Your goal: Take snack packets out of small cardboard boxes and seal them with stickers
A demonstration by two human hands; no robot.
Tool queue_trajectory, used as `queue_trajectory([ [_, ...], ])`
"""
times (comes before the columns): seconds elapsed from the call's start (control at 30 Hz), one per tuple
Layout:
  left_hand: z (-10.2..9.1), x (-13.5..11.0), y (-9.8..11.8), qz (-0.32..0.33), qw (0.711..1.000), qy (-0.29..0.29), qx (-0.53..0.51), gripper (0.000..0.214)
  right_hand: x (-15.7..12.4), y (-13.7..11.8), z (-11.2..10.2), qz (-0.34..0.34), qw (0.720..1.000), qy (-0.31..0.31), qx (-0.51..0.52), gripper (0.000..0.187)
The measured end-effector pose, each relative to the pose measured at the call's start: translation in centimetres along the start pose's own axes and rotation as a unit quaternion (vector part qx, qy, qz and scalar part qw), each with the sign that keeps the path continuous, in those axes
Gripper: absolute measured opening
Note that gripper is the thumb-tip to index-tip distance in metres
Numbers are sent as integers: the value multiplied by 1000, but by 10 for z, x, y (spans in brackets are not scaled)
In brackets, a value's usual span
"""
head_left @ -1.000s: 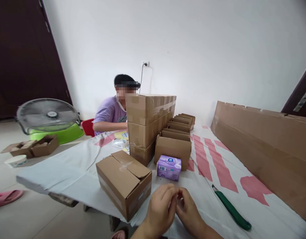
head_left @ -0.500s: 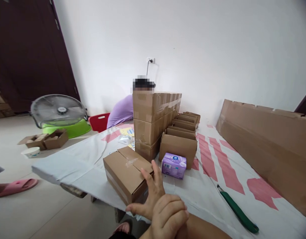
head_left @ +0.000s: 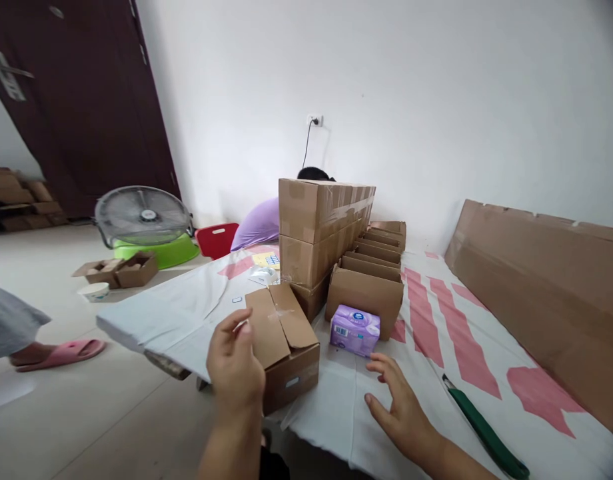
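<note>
A small cardboard box (head_left: 291, 347) with loose top flaps sits at the near edge of the low table. My left hand (head_left: 235, 363) grips its left side, fingers curled around the left flap. My right hand (head_left: 399, 403) hovers open above the white cloth (head_left: 331, 413) to the box's right, fingers spread, holding nothing. A purple tissue pack (head_left: 355, 330) lies just beyond, between the box and my right hand.
A stack of taped cartons (head_left: 321, 233) and a row of open boxes (head_left: 369, 280) stand behind. A green-handled knife (head_left: 484, 430) lies at right, flat cardboard (head_left: 541, 280) beyond. A person in purple (head_left: 260, 223) crouches behind the stack. Fan (head_left: 144, 217), pink-slippered foot (head_left: 61, 353) on the floor.
My hands have separated: the left took hold of the box's left side, the right moved out to the right and opened. The box has turned. The view swung left.
</note>
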State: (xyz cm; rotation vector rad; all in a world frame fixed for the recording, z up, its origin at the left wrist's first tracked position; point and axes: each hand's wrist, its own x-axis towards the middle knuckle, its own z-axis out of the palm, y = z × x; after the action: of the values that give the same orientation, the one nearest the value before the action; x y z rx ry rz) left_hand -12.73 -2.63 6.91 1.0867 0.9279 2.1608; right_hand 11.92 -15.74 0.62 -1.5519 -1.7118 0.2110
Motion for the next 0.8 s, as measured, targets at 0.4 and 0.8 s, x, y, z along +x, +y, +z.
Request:
queue_trajectory([
  [0.4,-12,25,-94,-249,962,-108,30,54,-5,-10,40,26,992,-55,111,43],
  [0.8,6,-11,-57,-315,785,-531,44,43,-46,24,-66,50,996,68,11,58],
])
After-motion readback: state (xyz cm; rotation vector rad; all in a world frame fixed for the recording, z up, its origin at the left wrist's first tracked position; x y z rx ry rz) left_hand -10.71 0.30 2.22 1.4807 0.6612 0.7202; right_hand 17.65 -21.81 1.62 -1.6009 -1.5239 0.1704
